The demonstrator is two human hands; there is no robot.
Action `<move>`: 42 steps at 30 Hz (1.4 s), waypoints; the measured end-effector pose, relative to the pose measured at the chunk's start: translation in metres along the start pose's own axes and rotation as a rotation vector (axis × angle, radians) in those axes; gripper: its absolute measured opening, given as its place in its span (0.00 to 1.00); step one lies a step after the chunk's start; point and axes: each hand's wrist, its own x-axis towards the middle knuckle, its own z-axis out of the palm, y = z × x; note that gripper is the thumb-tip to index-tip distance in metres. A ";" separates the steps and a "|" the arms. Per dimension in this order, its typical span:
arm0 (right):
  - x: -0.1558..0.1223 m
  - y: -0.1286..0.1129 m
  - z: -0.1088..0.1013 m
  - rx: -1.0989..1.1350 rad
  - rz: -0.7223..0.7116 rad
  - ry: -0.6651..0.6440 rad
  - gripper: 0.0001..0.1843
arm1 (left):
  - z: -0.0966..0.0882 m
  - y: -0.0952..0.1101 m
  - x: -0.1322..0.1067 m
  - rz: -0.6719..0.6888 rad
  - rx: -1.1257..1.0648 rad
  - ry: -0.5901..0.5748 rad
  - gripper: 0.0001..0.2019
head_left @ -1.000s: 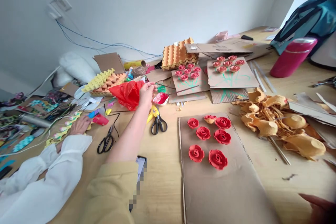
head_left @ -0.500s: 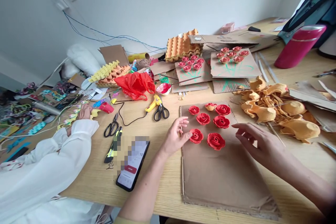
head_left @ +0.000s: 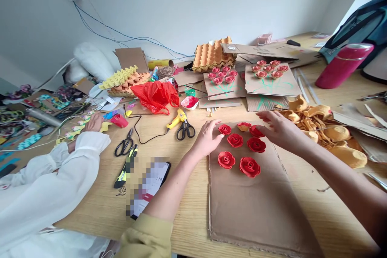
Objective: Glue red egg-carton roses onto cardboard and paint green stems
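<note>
A brown cardboard sheet (head_left: 256,205) lies on the wooden table (head_left: 187,209) in front of me. Several red paper roses (head_left: 235,140) and one orange rose (head_left: 243,126) sit on its far end. My left hand (head_left: 208,139) rests open at the sheet's left edge, fingertips beside the upper-left rose (head_left: 224,129). My right hand (head_left: 277,129) reaches in from the right, fingers spread, touching the upper-right red rose (head_left: 255,131). Neither hand grips anything.
A person in a white sleeve (head_left: 51,185) works at the left. A phone (head_left: 149,187), scissors (head_left: 185,129), a yellow glue gun (head_left: 177,119), a red bag (head_left: 155,96), egg trays (head_left: 213,54), rose boards (head_left: 269,80), orange scraps (head_left: 329,129) and a pink bottle (head_left: 343,66) lie around.
My left hand came back from the red bag to the cardboard sheet. My right hand entered from the right and moved up to the top roses.
</note>
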 end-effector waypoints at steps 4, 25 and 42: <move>0.024 -0.005 0.017 -0.071 -0.110 -0.106 0.22 | 0.001 -0.009 0.017 0.063 0.066 -0.141 0.29; 0.032 -0.008 0.033 -0.093 -0.367 -0.109 0.13 | 0.015 -0.023 0.017 0.083 0.043 0.004 0.19; -0.058 -0.002 -0.004 0.011 -0.134 0.014 0.15 | -0.003 0.038 -0.067 0.142 0.095 -0.160 0.34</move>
